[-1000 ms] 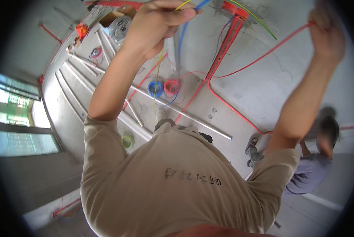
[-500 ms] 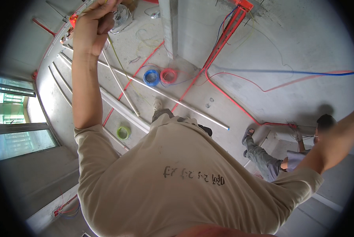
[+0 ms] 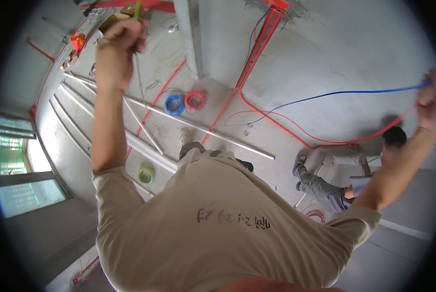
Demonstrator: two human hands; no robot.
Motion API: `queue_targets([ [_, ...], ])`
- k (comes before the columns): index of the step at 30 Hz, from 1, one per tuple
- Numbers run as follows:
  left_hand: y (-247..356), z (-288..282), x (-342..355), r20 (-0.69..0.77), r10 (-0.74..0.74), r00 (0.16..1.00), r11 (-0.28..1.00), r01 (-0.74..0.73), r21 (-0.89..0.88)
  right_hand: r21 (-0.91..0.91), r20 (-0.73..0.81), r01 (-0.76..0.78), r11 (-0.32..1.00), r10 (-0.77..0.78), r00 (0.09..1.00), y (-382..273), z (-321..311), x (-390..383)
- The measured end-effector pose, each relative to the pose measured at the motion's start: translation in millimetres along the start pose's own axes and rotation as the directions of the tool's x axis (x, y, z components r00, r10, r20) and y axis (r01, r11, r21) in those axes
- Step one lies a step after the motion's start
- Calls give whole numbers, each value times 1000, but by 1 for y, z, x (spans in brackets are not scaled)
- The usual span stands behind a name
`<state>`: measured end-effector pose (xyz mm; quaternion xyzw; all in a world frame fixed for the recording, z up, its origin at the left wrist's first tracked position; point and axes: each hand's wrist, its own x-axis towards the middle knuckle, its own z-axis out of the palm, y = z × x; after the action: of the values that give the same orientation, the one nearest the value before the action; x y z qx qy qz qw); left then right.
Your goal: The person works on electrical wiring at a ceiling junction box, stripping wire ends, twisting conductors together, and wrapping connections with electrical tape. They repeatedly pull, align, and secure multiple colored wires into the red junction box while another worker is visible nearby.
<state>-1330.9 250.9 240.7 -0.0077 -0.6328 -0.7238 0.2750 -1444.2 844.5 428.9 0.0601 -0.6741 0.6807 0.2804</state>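
Observation:
My left hand [image 3: 121, 41] is raised at the upper left, its fingers closed round a thin yellow-green wire [image 3: 137, 9] that also trails down beneath it. Far out at the right edge my right hand [image 3: 429, 101], slightly blurred, grips a blue wire [image 3: 344, 92] and a red wire [image 3: 404, 117]. Both wires sag in long curves back toward the middle of the room. On the floor between my arms lie a blue wire coil [image 3: 167, 105] and a red wire coil [image 3: 202, 101], side by side. A yellow-green coil [image 3: 140, 176] rests farther left.
Long white pipes [image 3: 227, 138] cross the floor. Red conduit [image 3: 271, 126] runs along the floor and up a wall channel [image 3: 261, 46]. A co-worker [image 3: 320, 187] crouches at the right by the wall. A window [image 3: 30, 194] is at the left.
My right hand has come into view at the right edge. The blue wire, nearly straight before, now bows in an arc. My left hand sits slightly lower.

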Motion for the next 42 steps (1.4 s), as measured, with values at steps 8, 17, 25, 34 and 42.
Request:
queue_targets([
  [8, -88, 126, -124, 348, -180, 920, 970, 108, 217, 125, 566, -763, 634, 586, 579, 179, 149, -241],
  [17, -102, 101, -187, 219, -395, 892, 915, 360, 180, 408, 763, -869, 281, 417, 493, 196, 159, -286],
  [25, -110, 99, -209, 176, -293, 940, 952, 269, 148, 461, 704, -853, 245, 485, 519, 200, 170, -302],
  [34, -111, 107, -212, 253, -534, 807, 843, 485, 233, 441, 679, -835, 330, 486, 550, 205, 182, -338],
  [42, -127, 108, -222, 442, -423, 791, 865, 498, -65, 636, 433, -648, 419, 501, 749, 206, 198, -326],
])
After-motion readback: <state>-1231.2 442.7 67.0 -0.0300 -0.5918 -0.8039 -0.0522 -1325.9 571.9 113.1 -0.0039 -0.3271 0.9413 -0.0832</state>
